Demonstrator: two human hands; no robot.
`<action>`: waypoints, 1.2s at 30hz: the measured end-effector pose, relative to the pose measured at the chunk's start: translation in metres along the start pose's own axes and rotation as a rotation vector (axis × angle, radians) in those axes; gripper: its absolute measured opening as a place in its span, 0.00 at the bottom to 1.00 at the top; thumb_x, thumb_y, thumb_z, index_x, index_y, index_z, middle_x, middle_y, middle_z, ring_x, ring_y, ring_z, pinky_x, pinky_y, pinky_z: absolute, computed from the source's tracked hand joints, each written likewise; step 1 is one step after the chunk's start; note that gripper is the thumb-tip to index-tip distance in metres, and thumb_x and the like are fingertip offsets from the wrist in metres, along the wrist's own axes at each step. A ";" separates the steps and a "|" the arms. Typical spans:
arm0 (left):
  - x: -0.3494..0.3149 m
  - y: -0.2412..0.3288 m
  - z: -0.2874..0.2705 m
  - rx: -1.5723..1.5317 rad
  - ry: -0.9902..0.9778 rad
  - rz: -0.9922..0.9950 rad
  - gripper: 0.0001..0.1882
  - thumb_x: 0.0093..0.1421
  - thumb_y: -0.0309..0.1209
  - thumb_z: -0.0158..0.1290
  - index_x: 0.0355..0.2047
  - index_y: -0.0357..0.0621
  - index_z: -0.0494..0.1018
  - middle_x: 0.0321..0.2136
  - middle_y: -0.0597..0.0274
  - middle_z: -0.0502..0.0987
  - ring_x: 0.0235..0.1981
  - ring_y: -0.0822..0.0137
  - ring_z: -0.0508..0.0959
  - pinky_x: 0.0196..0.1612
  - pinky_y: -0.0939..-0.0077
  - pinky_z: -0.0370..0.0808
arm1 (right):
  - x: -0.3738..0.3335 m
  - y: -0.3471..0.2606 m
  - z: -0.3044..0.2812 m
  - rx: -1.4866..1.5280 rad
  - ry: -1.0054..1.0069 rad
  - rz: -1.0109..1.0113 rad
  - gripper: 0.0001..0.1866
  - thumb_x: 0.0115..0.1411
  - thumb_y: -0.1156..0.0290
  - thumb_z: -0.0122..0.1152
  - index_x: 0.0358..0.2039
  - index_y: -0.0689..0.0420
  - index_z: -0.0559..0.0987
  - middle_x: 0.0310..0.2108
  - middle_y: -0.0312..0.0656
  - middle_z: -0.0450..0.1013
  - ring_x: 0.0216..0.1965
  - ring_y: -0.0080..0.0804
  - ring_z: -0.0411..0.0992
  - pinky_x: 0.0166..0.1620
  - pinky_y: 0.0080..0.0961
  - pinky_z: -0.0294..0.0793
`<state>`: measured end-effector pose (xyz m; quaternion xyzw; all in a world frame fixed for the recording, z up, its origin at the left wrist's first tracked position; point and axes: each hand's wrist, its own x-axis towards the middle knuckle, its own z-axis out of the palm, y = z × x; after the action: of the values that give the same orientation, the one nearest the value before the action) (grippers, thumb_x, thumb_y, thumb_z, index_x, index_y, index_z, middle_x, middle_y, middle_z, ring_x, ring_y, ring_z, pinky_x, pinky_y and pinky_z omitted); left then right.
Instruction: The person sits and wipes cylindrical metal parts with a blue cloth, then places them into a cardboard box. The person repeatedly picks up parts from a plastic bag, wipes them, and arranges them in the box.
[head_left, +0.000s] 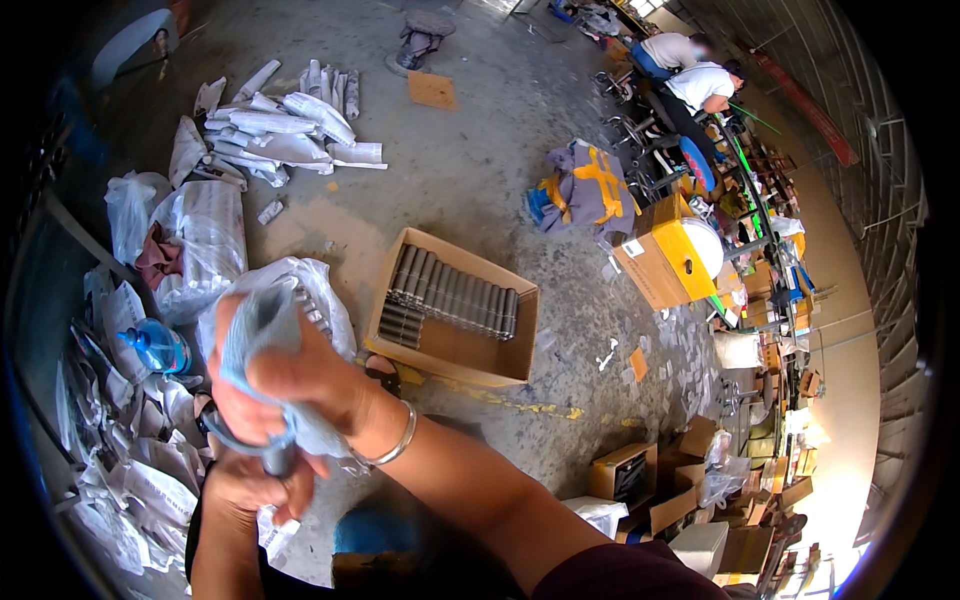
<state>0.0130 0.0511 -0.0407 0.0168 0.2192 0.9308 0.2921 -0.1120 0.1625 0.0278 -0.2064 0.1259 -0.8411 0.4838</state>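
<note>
My left hand (250,487) is closed around the lower end of a dark grey metal tube (279,459). Above it, my right hand (310,375), with a silver bangle at the wrist, grips a pale blue-grey cloth (262,325) wrapped about the tube's upper part. The cloth hides most of the tube. Just beyond my hands, an open cardboard box (480,372) holds rows of similar grey tubes (465,297), with bare cardboard along its near right side. Beside my right hand, a clear plastic bag (335,290) shows more tubes inside.
White paper-wrapped rolls (270,125) are piled at the far left. Crumpled paper (140,490) and a blue-capped bottle (160,347) lie left. A yellow-sided carton (660,255) and cluttered benches line the right, where two people (695,85) bend over. My foot (383,370) stands beside the box.
</note>
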 end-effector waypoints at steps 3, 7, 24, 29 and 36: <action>0.009 -0.011 0.006 -0.005 -0.323 -0.138 0.32 0.47 0.31 0.62 0.45 0.16 0.64 0.14 0.59 0.72 0.11 0.72 0.70 0.15 0.82 0.62 | 0.000 0.025 -0.005 0.026 -0.066 0.054 0.20 0.44 0.63 0.71 0.23 0.58 0.66 0.13 0.34 0.61 0.13 0.20 0.60 0.17 0.19 0.60; 0.011 -0.007 0.026 0.310 0.030 -0.072 0.24 0.41 0.30 0.63 0.35 0.20 0.72 0.09 0.69 0.65 0.07 0.79 0.61 0.13 0.84 0.52 | 0.000 0.034 -0.014 0.083 -0.088 0.080 0.22 0.44 0.61 0.72 0.29 0.59 0.67 0.12 0.35 0.61 0.11 0.21 0.59 0.16 0.19 0.60; 0.026 -0.003 -0.020 1.072 0.678 0.461 0.24 0.53 0.29 0.58 0.49 0.33 0.65 0.37 0.58 0.74 0.40 0.67 0.74 0.43 0.73 0.71 | 0.023 0.017 -0.029 -0.597 0.647 -0.135 0.15 0.59 0.62 0.59 0.19 0.55 0.71 0.16 0.31 0.67 0.18 0.18 0.65 0.22 0.20 0.65; 0.019 0.016 -0.010 0.119 0.625 0.523 0.34 0.60 0.55 0.47 0.52 0.36 0.60 0.31 0.61 0.72 0.37 0.67 0.72 0.42 0.71 0.68 | 0.014 0.000 -0.046 -0.027 0.430 -0.108 0.24 0.62 0.47 0.49 0.17 0.50 0.63 0.16 0.29 0.58 0.19 0.19 0.56 0.30 0.20 0.59; 0.044 0.007 0.009 -0.372 0.615 0.766 0.33 0.64 0.56 0.35 0.52 0.36 0.61 0.50 0.52 0.68 0.49 0.59 0.70 0.57 0.62 0.61 | 0.021 0.030 -0.041 -0.142 0.320 -0.055 0.26 0.61 0.44 0.48 0.17 0.51 0.63 0.15 0.29 0.56 0.20 0.19 0.55 0.30 0.18 0.59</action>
<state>-0.0257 0.0739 -0.0335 -0.2305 0.1040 0.9560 -0.1489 -0.1182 0.1300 -0.0158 -0.1066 0.2546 -0.8651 0.4188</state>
